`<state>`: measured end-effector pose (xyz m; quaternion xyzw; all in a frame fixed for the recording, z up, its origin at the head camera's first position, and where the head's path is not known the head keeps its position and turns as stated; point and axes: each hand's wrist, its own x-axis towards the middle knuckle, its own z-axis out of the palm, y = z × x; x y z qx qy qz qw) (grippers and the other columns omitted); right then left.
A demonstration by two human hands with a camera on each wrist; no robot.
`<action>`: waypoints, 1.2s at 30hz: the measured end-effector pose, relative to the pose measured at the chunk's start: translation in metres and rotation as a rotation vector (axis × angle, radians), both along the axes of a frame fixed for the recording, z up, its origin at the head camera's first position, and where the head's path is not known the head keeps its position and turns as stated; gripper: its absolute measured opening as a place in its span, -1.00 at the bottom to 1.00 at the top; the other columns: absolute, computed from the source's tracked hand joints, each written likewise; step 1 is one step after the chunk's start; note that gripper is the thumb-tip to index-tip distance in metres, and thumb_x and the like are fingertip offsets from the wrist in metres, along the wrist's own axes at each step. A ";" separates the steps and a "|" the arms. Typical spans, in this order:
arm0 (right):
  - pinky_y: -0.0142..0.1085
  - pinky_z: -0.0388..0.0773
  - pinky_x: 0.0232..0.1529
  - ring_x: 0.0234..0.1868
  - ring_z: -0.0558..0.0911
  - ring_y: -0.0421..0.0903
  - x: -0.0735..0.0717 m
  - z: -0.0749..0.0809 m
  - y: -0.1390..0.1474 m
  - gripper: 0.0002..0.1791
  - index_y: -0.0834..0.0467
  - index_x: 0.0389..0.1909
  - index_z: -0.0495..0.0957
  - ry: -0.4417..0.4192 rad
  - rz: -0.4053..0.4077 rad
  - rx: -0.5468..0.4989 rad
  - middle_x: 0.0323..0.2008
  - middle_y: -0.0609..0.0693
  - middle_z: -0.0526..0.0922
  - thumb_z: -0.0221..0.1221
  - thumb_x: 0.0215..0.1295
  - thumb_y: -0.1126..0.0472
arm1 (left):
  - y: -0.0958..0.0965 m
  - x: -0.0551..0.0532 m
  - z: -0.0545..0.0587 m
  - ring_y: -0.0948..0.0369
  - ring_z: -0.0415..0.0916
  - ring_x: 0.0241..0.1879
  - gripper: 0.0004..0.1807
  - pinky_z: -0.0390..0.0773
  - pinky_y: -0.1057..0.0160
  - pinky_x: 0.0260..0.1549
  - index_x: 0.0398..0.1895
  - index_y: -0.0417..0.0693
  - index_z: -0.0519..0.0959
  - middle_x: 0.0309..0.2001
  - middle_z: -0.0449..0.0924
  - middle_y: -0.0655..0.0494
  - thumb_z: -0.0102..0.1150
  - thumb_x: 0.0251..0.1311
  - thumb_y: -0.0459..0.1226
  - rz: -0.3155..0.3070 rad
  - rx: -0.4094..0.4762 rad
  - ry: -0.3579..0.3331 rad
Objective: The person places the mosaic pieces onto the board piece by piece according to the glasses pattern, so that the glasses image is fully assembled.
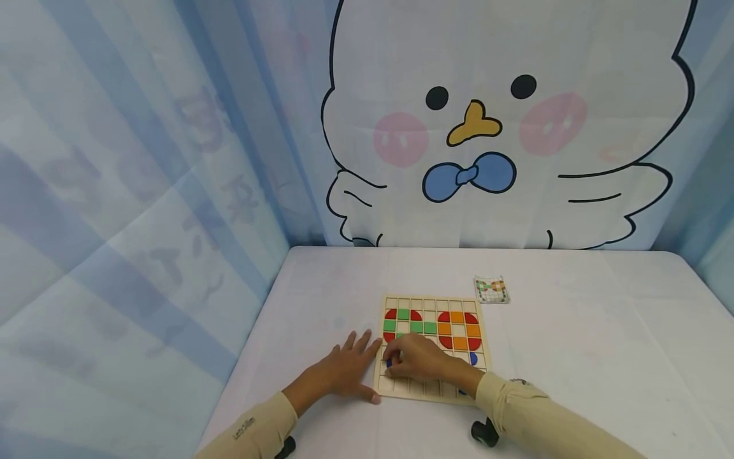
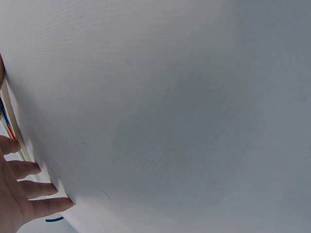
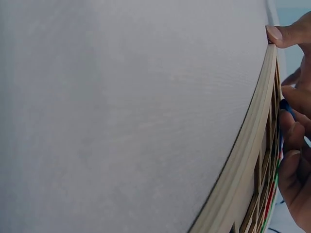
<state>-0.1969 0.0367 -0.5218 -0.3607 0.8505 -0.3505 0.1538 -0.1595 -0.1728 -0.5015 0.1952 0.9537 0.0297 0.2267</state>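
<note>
A wooden grid board point(image 1: 484, 331) lies on the white table with coloured tiles in its cells. My right hand point(image 1: 418, 357) is over the board's left half, thumb and fingers pinching a small blue tile point(image 3: 287, 108) close above the cells. The left hand point(image 1: 346, 368) rests beside the board's left edge with fingers spread, its fingertips and thumb right at the frame. Red and green tiles form a ring at the upper left; a green tile point(image 1: 431, 327) links it to a ring of red and orange tiles point(image 1: 457, 317). My right hand hides some lower-left cells.
A small pattern card point(image 1: 492, 291) lies just beyond the board's upper right corner. One blue tile point(image 1: 473, 359) sits at the board's right side, and another shows partly under my right wrist. Behind the table hangs a curtain point(image 1: 401, 217) with a cartoon print.
</note>
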 end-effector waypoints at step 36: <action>-0.43 0.51 -0.32 -0.37 0.51 -0.33 -0.008 0.012 0.034 -0.84 -0.01 -0.14 0.71 0.015 -0.024 0.038 -0.39 -0.32 0.61 0.29 0.35 0.05 | 0.004 0.003 0.004 -0.17 -0.09 0.58 0.25 0.24 -0.29 0.37 0.62 0.19 0.02 0.63 -0.10 0.00 0.36 -0.11 0.39 0.049 -0.001 -0.008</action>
